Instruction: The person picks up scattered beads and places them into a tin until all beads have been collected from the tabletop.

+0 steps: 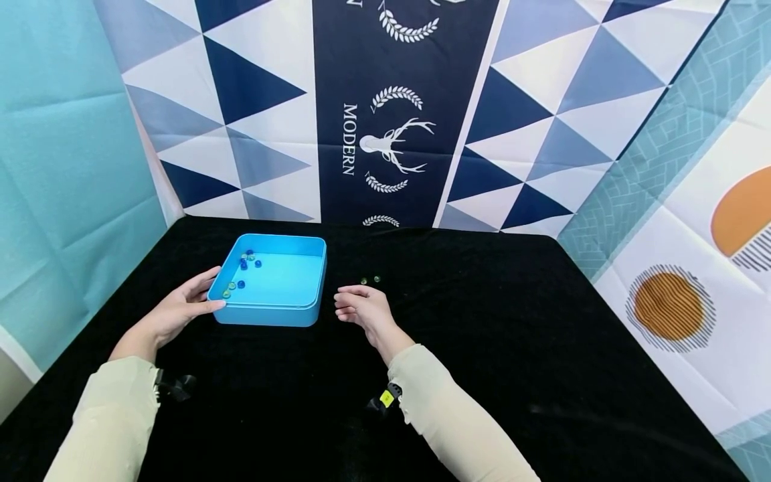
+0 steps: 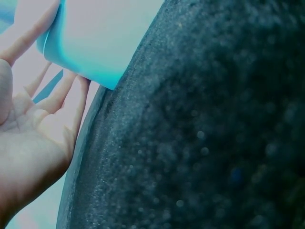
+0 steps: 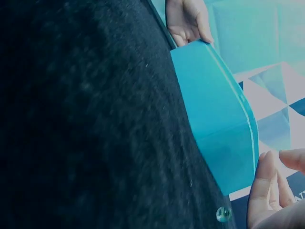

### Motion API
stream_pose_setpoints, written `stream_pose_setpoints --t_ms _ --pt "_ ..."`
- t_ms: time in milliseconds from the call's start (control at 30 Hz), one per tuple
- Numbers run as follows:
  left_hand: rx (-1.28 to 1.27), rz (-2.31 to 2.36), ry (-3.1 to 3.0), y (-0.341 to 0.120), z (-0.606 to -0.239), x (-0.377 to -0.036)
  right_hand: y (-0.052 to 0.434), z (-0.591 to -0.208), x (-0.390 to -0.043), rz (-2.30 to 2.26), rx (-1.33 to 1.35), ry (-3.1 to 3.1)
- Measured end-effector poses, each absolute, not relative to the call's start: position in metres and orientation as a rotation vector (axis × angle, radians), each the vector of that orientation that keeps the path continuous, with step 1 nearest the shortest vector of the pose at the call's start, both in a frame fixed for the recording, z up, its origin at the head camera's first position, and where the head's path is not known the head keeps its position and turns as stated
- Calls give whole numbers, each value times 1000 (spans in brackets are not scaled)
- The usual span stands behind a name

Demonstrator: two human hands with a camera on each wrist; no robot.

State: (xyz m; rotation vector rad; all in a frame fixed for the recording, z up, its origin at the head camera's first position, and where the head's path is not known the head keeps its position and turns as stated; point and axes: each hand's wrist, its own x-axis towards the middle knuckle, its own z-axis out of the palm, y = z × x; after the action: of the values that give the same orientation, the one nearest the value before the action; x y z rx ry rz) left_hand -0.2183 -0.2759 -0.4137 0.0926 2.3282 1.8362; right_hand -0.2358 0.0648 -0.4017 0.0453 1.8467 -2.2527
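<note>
Two beads (image 1: 370,280) tiny beyond right hand (image 1: 360,309), colours unclear.

2 pale cream long sleeves (image 1: 114,415); small black clip-on cameras sit at both wrists.

You are looking at a desk (image 1: 494,348) covered in black cloth. Behind it hangs a backdrop (image 1: 397,114) of blue and white triangles, with a dark centre stripe bearing a white deer head, laurel sprigs and the word MODERN. A plain teal cloth (image 1: 66,174) closes the left side. On the right hangs a patterned cloth (image 1: 693,221) with orange circles.
</note>
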Motion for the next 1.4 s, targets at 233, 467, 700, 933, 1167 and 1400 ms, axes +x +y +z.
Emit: stream_pose_setpoints --t_ms 233,467,700,933,1167,1400 --pt "86 1835 2323 -277 -413 -219 75 -405 -236 -2218 66 1881" --pt "83 1834 2320 -277 -414 -219 83 -406 -237 -2143 121 1922" --pt "89 1832 2324 -278 -414 -220 89 -410 -241 -2064 170 1952" --pt "82 1835 2322 -278 -415 -219 91 -413 -245 -1950 199 1979" --pt "74 1838 2324 -278 -415 -219 91 -414 -249 -1844 166 2027" --pt "88 1838 2327 -278 -417 -220 89 -416 -252 -1775 145 2085"
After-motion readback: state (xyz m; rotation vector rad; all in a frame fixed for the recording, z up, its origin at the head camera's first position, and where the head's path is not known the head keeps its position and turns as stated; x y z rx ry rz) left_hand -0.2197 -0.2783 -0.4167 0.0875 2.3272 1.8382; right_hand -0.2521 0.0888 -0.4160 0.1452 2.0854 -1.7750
